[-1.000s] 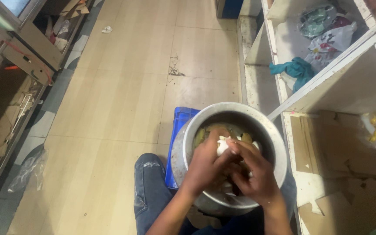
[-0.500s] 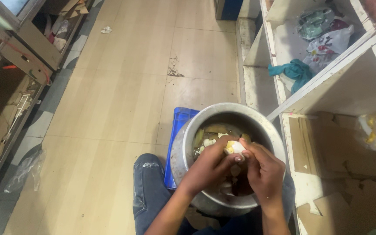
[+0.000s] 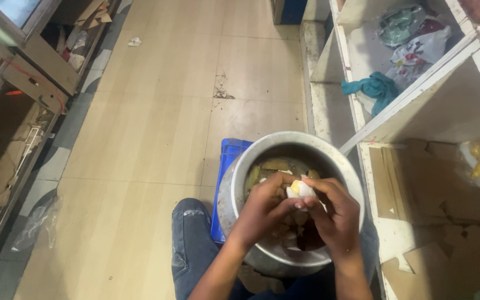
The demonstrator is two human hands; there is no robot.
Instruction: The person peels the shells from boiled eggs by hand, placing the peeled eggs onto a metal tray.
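Note:
Both my hands are over a big round metal pot [image 3: 233, 189] that rests on my lap. My left hand [image 3: 262, 208] and my right hand [image 3: 334, 214] together grip a small pale, roundish piece of food [image 3: 300, 189] with a yellowish patch, fingers pinching it from both sides. Inside the pot lie several brownish and pale peel-like scraps [image 3: 270, 166]. My knee in blue jeans [image 3: 193, 244] shows below the pot.
A blue plastic crate [image 3: 226, 166] sits under the pot's left side. White shelving [image 3: 418, 94] on the right holds a teal cloth [image 3: 376, 88], plastic bags and flattened cardboard [image 3: 429, 183]. A cabinet and clutter line the left wall. Beige tiled floor [image 3: 151, 122] stretches ahead.
My hands have shifted slightly and turned the pale piece between the fingers; the view has dropped a little so the pot sits higher in frame.

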